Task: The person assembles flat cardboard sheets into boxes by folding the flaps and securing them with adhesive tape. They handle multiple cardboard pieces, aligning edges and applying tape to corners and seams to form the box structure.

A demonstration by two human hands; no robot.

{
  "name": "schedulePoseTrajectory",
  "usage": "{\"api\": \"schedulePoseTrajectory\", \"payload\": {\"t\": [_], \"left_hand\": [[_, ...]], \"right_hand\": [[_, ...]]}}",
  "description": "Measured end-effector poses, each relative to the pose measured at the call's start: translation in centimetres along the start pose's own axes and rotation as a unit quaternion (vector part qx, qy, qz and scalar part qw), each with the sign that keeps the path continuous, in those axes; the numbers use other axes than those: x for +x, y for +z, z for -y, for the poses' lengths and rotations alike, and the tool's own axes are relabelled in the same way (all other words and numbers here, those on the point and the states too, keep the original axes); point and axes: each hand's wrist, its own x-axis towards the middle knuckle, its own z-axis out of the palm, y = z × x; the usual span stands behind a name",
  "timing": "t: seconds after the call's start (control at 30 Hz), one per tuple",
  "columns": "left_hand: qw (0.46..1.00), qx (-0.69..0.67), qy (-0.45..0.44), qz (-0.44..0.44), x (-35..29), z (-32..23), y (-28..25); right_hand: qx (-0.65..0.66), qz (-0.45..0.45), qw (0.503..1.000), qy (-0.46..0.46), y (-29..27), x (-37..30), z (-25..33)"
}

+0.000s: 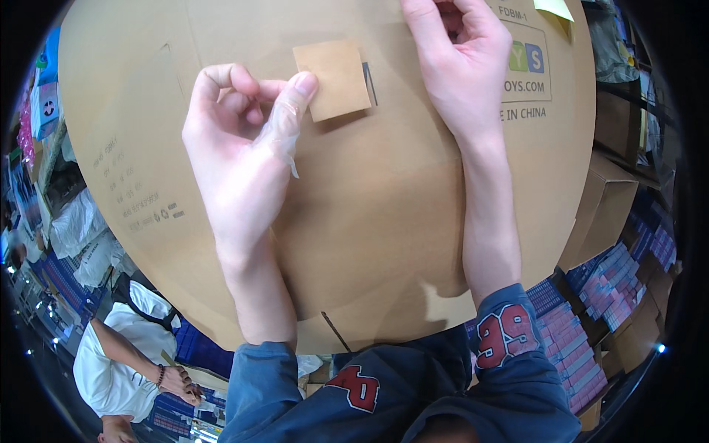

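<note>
One card (332,81), small, square and brown, is held by its left edge in the left hand (240,148); it is pinched between the thumb and the bent forefinger, with the other fingers curled behind. One piece of clear film (283,140) is wrapped around the left thumb, its end hanging loose. The card is tilted slightly over the one large brown carton (369,236), and a shadow is cast beneath its lower edge. One dark mark (371,83) is seen just beside the card's right edge.

The fingers of the right hand (464,66) are bent toward the thumb, but their tips are cut off by the upper edge of the view; whether anything is gripped there cannot be told. Two coloured squares (526,57), one green and one blue, are printed beside the right wrist. One pale yellow note (555,9) is seen at the upper right. Near the carton's lower edge, one dark slit (336,332) is shown.

Farther out, one smaller box (602,210) is placed at the right, above stacked pink packs (569,347) too many to be counted. At the lower left, one co-worker (122,362) in a white shirt is seen, one bracelet (161,376) being worn.
</note>
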Motion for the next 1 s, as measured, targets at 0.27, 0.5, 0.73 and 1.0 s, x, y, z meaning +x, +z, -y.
{"api": "schedulePoseTrajectory", "payload": {"t": [0.27, 0.5, 0.73, 1.0], "left_hand": [[1.0, 0.013, 0.005, -0.009, -0.8, 0.8, 0.4], [0.999, 0.028, -0.005, -0.016, -0.9, 1.0, 0.7], [1.0, 0.015, -0.007, -0.01, -0.8, 1.2, 0.8], [0.999, 0.038, 0.004, -0.001, -0.6, 1.5, 0.5]], "right_hand": [[-0.041, -0.013, 0.998, -0.046, 0.1, -0.1, -0.4], [-0.022, 0.001, 0.999, -0.048, 0.4, -0.1, -0.5], [-0.017, -0.01, 0.997, -0.079, 0.8, 0.1, -0.9], [-0.149, 0.005, 0.982, 0.118, 1.3, 0.3, 2.0]]}}
